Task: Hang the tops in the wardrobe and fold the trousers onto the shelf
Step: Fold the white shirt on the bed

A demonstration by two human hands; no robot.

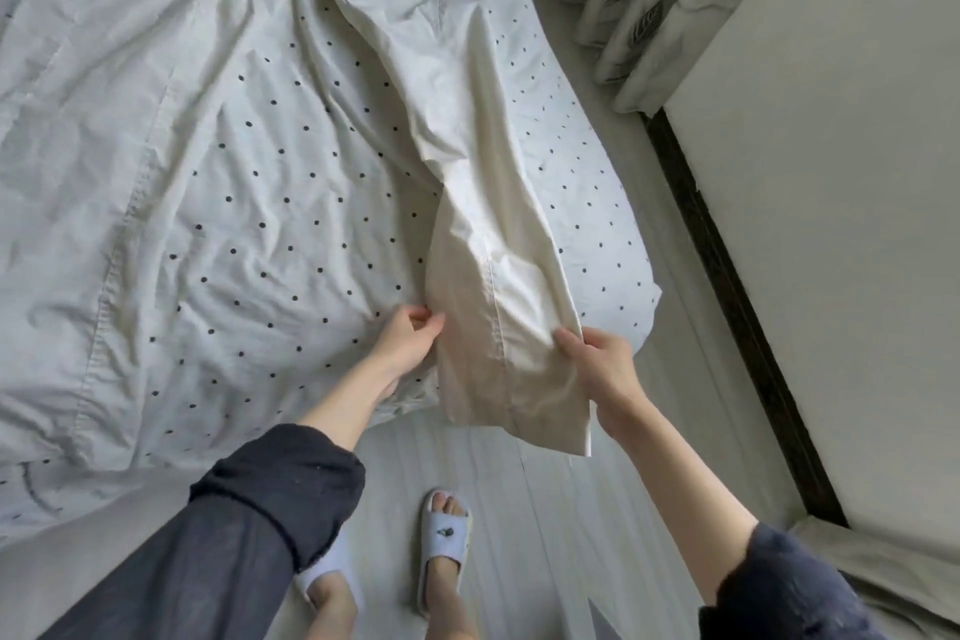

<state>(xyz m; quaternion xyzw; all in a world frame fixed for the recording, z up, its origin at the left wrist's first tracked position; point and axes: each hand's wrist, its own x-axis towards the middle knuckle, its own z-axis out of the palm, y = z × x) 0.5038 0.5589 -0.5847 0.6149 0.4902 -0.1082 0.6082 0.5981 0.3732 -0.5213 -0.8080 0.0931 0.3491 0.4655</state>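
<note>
Lying lengthwise on the bed, the cream trousers extend from the rumpled far bedding to the bed's near edge, where one leg end hangs past the edge above the pale floor. The bed carries a white sheet with dark dots, and a plain white duvet is bunched over the bed's far-left part. No container is in view.

The left hand pinches the left edge of the trouser leg at the bed's near edge, fingers curled on the fabric. The right hand grips the right edge of the same leg end, thumb on top (fingers under the cloth, hidden). Both dark sleeves are pushed up the forearms.

Leaf-patterned curtains hang beyond the bed's right side. Two slippered feet stand on the floor below the bed's near edge.
</note>
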